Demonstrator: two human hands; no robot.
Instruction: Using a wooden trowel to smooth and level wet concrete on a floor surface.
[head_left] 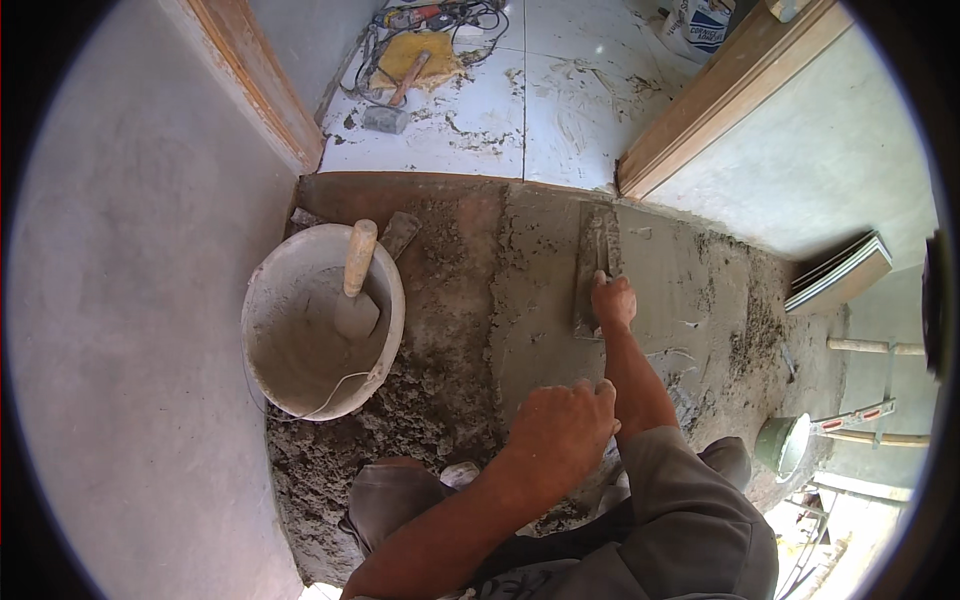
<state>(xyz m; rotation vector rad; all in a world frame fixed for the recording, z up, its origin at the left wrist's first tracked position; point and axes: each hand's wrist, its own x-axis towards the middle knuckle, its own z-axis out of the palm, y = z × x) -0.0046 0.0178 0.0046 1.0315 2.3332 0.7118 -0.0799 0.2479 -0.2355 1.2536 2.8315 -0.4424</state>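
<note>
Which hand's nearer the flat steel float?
Right. The right hand grips the float by its handle; the left hand is apart from it, closer to the person's body.

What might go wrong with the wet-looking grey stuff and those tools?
If the flat trowel in the right hand tilts, its edge might gouge the grey mortar. The wooden-handled trowel leans inside the bucket, so a bump might make it slip.
</note>
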